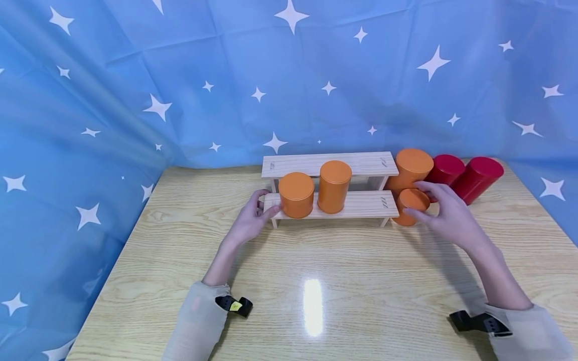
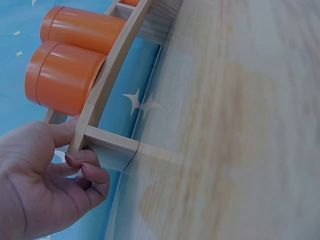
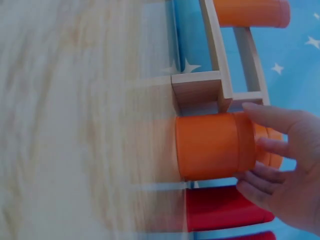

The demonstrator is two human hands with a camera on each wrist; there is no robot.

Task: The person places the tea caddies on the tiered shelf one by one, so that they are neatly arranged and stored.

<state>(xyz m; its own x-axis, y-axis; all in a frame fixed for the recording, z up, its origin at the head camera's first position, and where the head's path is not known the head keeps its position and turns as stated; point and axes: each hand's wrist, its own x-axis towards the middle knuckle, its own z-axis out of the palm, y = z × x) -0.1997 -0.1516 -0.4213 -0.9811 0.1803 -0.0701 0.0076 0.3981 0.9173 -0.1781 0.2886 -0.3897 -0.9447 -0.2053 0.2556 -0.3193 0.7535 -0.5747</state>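
Observation:
A two-tier wooden shelf (image 1: 368,204) stands before the blue cloth. My left hand (image 1: 248,220) holds the left end of its lower board, thumb on top and fingers curled beneath, as the left wrist view shows. On that lower board are a short wide orange canister (image 1: 296,196) and a taller orange canister (image 1: 334,188). Off the shelf's right end, my right hand (image 1: 451,215) grips the lid end of a small orange canister (image 3: 210,147), thumb on one side and fingers on the other. That canister stands upright on the table beside the shelf leg.
Behind the small canister a larger orange canister (image 1: 413,168) stands close to the shelf. Two red canisters (image 1: 478,178) are to its right, near the cloth (image 1: 316,115). Everything rests on a pale wooden table (image 1: 361,291) with a bright reflection at its front.

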